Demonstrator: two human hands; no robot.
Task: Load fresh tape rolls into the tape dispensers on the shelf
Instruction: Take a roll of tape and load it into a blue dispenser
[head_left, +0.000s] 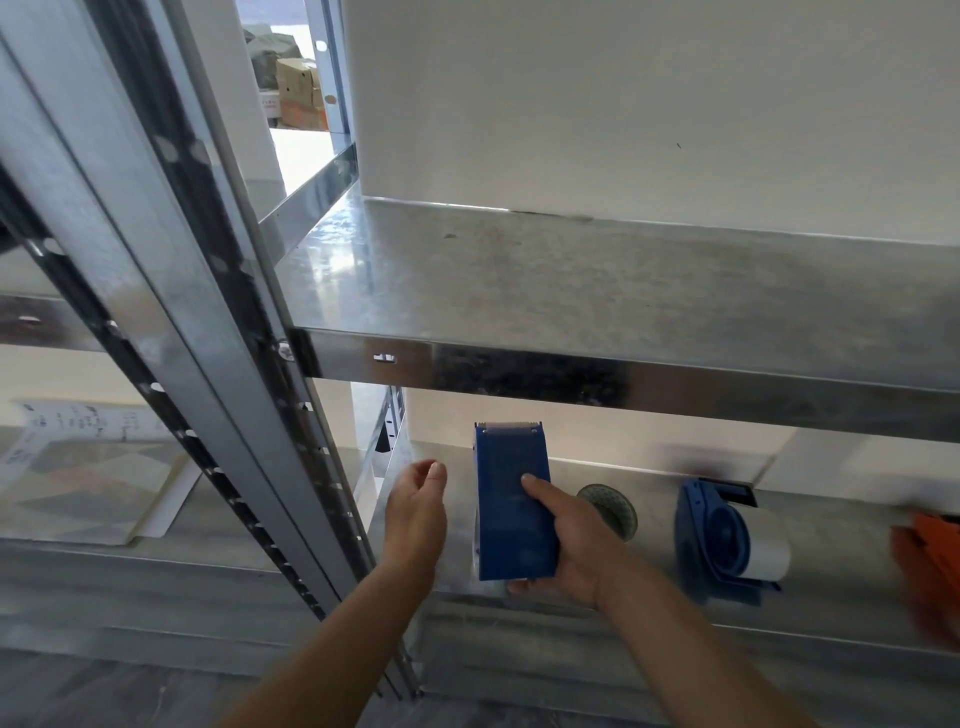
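Note:
My right hand (563, 545) grips a blue tape dispenser (511, 504) above the lower metal shelf (841, 587), its toothed metal blade pointing away from me. A pale tape roll shows at the dispenser's lower left edge. My left hand (415, 512) hovers just left of the dispenser, fingers loosely curled, holding nothing. A second blue dispenser (719, 540) lies on its side to the right, loaded with a grey-white tape roll (769, 545). A clear tape roll (610, 509) sits on the shelf between the two dispensers.
The upper metal shelf (571, 280) overhangs the work area, close above the dispenser. A steel upright post (244, 395) stands left of my left hand. An orange object (935, 561), blurred, sits at the right edge. Papers (88, 467) lie on the neighbouring shelf to the left.

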